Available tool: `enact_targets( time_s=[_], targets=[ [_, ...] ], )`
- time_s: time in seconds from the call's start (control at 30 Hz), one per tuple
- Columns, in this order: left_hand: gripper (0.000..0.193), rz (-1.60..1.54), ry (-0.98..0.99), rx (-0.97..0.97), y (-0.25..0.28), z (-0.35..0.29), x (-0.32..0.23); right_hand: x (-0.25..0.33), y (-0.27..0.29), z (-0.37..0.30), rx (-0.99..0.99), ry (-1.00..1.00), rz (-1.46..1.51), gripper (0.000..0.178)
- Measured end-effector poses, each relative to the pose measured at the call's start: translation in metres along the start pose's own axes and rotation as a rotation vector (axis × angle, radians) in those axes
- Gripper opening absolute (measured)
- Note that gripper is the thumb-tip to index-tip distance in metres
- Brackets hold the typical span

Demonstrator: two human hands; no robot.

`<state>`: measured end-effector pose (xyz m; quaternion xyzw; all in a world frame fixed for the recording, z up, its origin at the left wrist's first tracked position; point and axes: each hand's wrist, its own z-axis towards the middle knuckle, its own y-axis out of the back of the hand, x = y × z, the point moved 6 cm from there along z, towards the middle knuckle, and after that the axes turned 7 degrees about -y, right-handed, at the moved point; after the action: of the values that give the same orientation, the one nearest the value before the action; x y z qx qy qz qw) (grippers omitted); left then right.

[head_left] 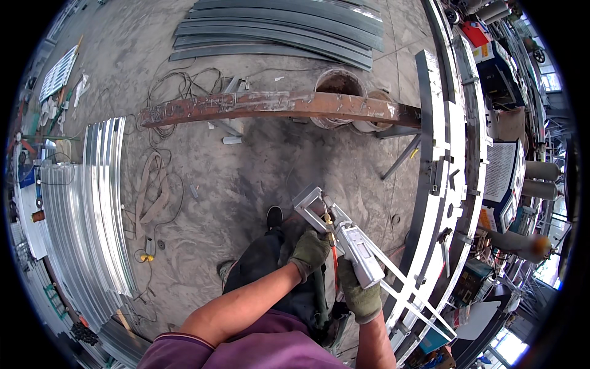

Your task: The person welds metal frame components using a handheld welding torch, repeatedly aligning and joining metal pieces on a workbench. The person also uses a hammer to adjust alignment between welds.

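In front of my body is a silvery metal frame (361, 255), with a square loop at its far end, a boxy middle and thin bars running to the lower right. My left hand (310, 253), in a green glove, is closed at the near side of the loop. My right hand (359, 294), gloved alike, grips the boxy part from below, its fingers partly hidden. A brass fitting (330, 226) lies against the frame between the hands. From it a red hose (335, 270) runs down toward my body.
A rusty steel beam (258, 106) spans ahead, with buckets (340, 81) beside it. Grey metal strips (276, 31) lie beyond. Silvery corrugated sheets (101, 209) are stacked at left. Long metal rails (435, 178) and machines (501, 184) line the right. Cables (184, 83) and a strap (150, 190) lie on the floor.
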<state>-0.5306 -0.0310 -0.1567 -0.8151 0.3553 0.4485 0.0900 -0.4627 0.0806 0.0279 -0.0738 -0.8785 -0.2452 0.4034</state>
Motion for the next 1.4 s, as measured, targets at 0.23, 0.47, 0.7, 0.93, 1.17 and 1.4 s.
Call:
enact_targets(
  time_s=[0.23, 0.47, 0.7, 0.93, 1.17, 1.4],
  targets=[
    [0.045, 0.024, 0.012, 0.022, 0.003, -0.002, -0.009, 0.007, 0.000, 0.003, 0.007, 0.067, 0.016, 0.012],
    [0.043, 0.036, 0.053, 0.038, 0.002, -0.001, -0.004, 0.002, -0.001, 0.001, 0.079, -0.244, -0.007, 0.022],
    [0.041, 0.051, 0.059, 0.013, 0.009, -0.005, -0.019, 0.002, -0.004, 0.001, 0.000, -0.003, 0.007, 0.011],
    [0.041, 0.104, 0.040, 0.019, 0.010, -0.006, -0.022, 0.008, -0.004, -0.001, -0.001, -0.002, -0.012, 0.012],
    [0.042, 0.109, 0.025, 0.001, 0.011, -0.006, -0.020, 0.022, -0.004, 0.002, -0.034, 0.185, -0.094, 0.019],
    [0.030, 0.178, 0.037, 0.038, 0.010, -0.005, -0.021, 0.015, -0.004, 0.000, -0.009, 0.171, -0.100, 0.022]
  ],
)
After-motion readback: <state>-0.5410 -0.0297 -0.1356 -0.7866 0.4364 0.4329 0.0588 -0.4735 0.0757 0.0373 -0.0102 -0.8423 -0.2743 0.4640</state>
